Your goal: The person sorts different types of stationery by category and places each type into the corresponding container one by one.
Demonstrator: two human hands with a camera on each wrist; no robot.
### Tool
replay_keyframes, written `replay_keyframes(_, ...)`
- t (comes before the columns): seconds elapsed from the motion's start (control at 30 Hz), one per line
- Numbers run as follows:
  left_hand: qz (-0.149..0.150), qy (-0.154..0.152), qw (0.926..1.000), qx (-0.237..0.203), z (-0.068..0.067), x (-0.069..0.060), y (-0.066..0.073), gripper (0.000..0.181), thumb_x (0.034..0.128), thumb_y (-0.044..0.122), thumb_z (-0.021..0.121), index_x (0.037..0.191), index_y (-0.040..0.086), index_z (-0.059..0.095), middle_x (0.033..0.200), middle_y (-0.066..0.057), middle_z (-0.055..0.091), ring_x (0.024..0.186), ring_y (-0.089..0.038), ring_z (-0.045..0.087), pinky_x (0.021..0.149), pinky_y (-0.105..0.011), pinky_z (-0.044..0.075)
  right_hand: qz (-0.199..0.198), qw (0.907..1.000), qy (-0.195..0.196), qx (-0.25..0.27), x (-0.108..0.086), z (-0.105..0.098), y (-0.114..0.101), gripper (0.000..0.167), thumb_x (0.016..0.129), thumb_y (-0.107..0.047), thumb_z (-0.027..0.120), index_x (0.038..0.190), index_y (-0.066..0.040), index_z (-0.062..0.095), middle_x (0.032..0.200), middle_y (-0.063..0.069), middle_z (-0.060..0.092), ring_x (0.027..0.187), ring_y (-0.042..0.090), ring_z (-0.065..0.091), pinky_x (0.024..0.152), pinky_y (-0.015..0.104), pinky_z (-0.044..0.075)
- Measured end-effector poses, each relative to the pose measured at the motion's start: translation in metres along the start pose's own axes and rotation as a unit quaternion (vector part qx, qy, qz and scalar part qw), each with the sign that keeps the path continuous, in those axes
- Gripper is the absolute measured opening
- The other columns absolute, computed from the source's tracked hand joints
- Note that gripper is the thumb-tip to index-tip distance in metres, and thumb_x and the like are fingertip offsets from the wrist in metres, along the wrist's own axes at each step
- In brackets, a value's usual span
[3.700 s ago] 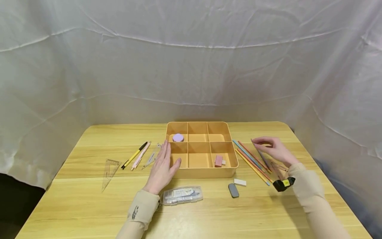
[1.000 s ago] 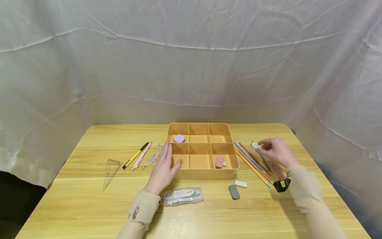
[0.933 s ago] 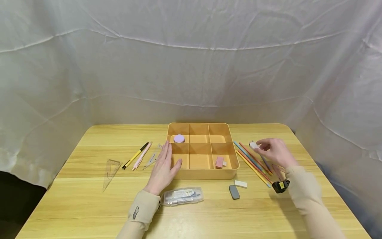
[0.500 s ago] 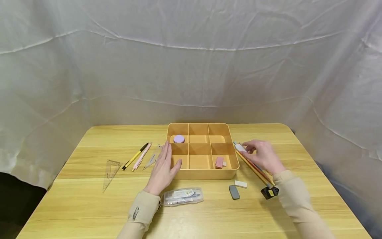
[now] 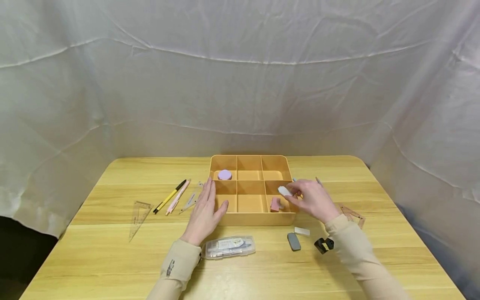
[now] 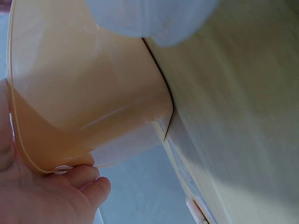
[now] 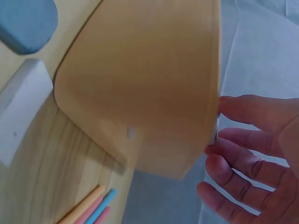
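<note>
Pinched between thumb and fingertips of the right hand [image 5: 313, 199], over the near right compartment of the box [image 5: 258, 219]: a small white object [image 5: 283, 191], smooth and rounded, too small to identify. In the right wrist view, only a sliver of it past the rim, with the other fingers spread apart.

Smooth orange plastic for the box, with rounded corners and thin dividers forming six compartments. Against its left wall, touching, the left hand [image 5: 204, 210], fingers together and nearly straight, thumb apart. Below the white object, in the same compartment, a blocky pink eraser [image 5: 275, 204], with a small pale piece behind it, blurred. In the far left compartment, a round purple lid-like disc [image 5: 225, 175].

On the wood-grained table [image 5: 93, 266], in front of the box, a clear hard case [image 5: 229, 247], contents blurred by the plastic, plus a rounded grey eraser [image 5: 294, 241] near a white block [image 5: 301, 231]. Mostly hidden behind the right hand in the head view, slim pencils [image 7: 101, 206], cut off at the lower edge of the right wrist view. Partly covered by the right sleeve, a see-through triangle ruler [image 5: 352, 214].
</note>
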State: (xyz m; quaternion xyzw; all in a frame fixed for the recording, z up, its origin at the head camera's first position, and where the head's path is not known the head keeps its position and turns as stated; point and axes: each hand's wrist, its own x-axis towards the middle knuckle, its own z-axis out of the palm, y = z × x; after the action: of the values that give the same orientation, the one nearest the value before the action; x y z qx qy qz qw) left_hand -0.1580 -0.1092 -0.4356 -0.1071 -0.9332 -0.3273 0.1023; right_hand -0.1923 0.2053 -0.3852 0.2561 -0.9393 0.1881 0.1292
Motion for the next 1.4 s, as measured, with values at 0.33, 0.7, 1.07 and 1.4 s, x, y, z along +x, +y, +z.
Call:
replay_keyframes(0.33,-0.004,-0.005,1.0000,0.000,0.002,0.001,0.000,0.079,0.1021,0.035,0.057,0.156,-0.010,0.020,0.168,-0.023,0.010,0.156,-0.039,0.017,0.126,-0.054,0.023,-0.045,0.9963,-0.006,-0.074,0.008,0.018,-0.007,0.014,0.078,-0.013,0.083,0.088,-0.006,0.077,0.074,-0.001,0.074,0.069,0.016,0.062,0.067,0.035,0.051)
replay_keyframes(0.7,-0.005,-0.005,1.0000,0.000,0.002,0.001,0.001,0.079,0.1021,0.035,0.057,0.156,-0.010,0.021,0.168,-0.024,0.013,0.156,-0.040,0.017,0.126,-0.054,0.022,-0.001,0.9958,-0.026,-0.088,0.013,0.032,-0.009,0.013,0.080,-0.016,0.084,0.078,-0.008,0.074,0.067,0.000,0.069,0.069,0.021,0.064,0.101,0.072,0.045)
replay_keyframes(1.07,-0.007,-0.006,1.0000,-0.001,0.001,0.001,0.001,0.079,0.1021,0.035,0.057,0.156,-0.010,0.021,0.168,-0.023,0.012,0.156,-0.039,0.017,0.127,-0.054,0.023,-0.001,0.9928,-0.052,-0.108,0.017,0.033,-0.011,0.035,0.079,-0.012,0.084,0.058,-0.015,0.056,0.050,-0.005,0.043,0.059,0.016,0.039,0.072,0.045,0.045)
replay_keyframes(1.4,-0.008,-0.007,0.9999,0.000,0.001,0.002,0.003,0.079,0.1017,0.035,0.057,0.156,-0.009,0.020,0.169,-0.021,0.010,0.156,-0.038,0.016,0.127,-0.053,0.022,-0.028,0.9927,-0.050,-0.106,0.014,0.030,-0.008,0.014,0.083,-0.017,0.082,0.085,-0.007,0.074,0.072,0.003,0.069,0.068,0.022,0.053,0.080,0.052,0.051)
